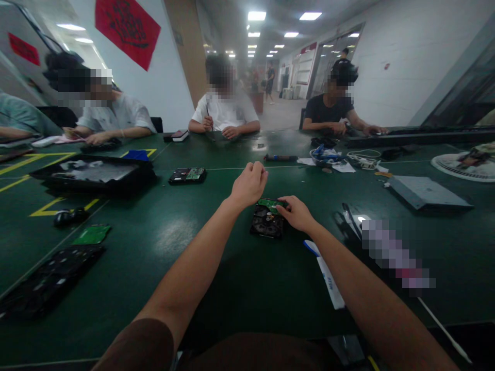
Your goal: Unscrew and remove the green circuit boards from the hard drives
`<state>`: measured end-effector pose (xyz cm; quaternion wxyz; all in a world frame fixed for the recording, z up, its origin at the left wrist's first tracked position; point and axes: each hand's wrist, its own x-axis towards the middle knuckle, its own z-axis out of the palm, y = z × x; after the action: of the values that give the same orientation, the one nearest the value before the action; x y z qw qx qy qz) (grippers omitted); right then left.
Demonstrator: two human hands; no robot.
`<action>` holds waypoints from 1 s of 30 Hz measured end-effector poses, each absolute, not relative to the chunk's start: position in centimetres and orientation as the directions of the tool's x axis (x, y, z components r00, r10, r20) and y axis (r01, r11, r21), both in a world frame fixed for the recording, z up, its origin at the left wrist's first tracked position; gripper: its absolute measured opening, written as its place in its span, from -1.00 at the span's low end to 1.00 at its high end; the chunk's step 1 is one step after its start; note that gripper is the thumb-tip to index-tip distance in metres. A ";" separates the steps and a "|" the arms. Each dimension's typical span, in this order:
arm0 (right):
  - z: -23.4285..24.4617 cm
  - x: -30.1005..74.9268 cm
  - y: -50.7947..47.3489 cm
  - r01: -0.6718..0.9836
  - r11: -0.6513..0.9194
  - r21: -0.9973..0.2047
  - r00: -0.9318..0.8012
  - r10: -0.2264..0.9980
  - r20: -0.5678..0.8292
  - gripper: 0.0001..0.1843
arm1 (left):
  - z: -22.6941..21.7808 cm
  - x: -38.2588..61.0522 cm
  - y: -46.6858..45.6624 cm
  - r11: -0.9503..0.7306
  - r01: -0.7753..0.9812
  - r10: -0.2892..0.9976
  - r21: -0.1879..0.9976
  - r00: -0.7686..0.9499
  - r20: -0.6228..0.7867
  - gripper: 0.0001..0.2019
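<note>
A black hard drive point(266, 226) lies on the green table in front of me, with a green circuit board point(266, 204) across its far end. My left hand point(250, 184) is just above the drive's far left corner, its fingers curled closed; whatever they may hold is hidden. At the drive's right side, my right hand point(299, 214) grips the edge, the thumb over the circuit board and the fingers behind it. Close to my right forearm lies a white and blue strip-shaped object point(328, 281).
To the left are a black tray point(96, 175), another hard drive point(187, 175), a loose green board point(92, 234) and black drive parts point(50, 278). A grey metal box point(429, 193), cables point(328, 154) and a white fan guard point(464, 167) are on the right. Several people sit opposite.
</note>
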<state>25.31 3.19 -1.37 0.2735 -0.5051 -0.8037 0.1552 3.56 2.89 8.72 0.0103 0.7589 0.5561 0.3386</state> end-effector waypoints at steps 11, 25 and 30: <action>-1.5 25.3 3.3 0.726 0.431 -0.536 -0.327 0.902 0.282 -0.63 | 9.9 3.0 2.2 -0.446 0.815 0.845 0.369 0.248 0.473 -0.74; -1.6 25.3 3.3 0.715 0.441 -0.543 -0.332 0.897 0.292 -0.61 | 8.0 3.5 3.8 -0.494 0.251 0.863 0.832 0.260 0.434 -0.65; -1.7 25.3 3.4 0.714 0.443 -0.542 -0.333 0.896 0.294 -0.62 | 8.5 3.4 3.6 -0.469 0.123 0.866 0.875 0.260 0.427 -0.70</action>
<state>25.32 3.37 -1.67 0.2840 -0.5027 -0.8006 0.1603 3.39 3.58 8.50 0.3750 0.6996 0.3535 0.4950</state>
